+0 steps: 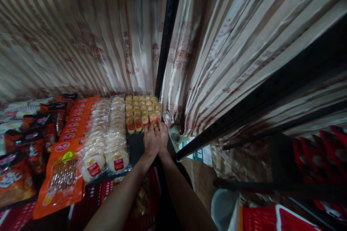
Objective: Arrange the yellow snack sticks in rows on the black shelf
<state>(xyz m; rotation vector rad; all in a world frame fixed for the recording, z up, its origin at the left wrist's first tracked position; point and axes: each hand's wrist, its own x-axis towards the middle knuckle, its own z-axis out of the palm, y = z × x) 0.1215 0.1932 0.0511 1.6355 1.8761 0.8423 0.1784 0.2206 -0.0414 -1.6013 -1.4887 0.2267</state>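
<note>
Both my hands reach forward onto a dark shelf (137, 144), side by side and touching. My left hand (150, 140) and my right hand (163, 136) have their fingers curled at the front row of small yellow snack packs with red labels (141, 110). The fingertips press on the nearest packs (153, 118); whether either hand actually grips one is hidden. To the left of these packs lie rows of round pale cakes in clear wrappers (114, 133).
Orange packets (69, 158) and dark red snack bags (29, 140) fill the shelf's left. A black upright post (166, 32) and striped sheeting (244, 43) stand behind. A black shelf edge (244, 112) runs right; red baskets (271, 218) and a pale bucket (222, 205) sit below.
</note>
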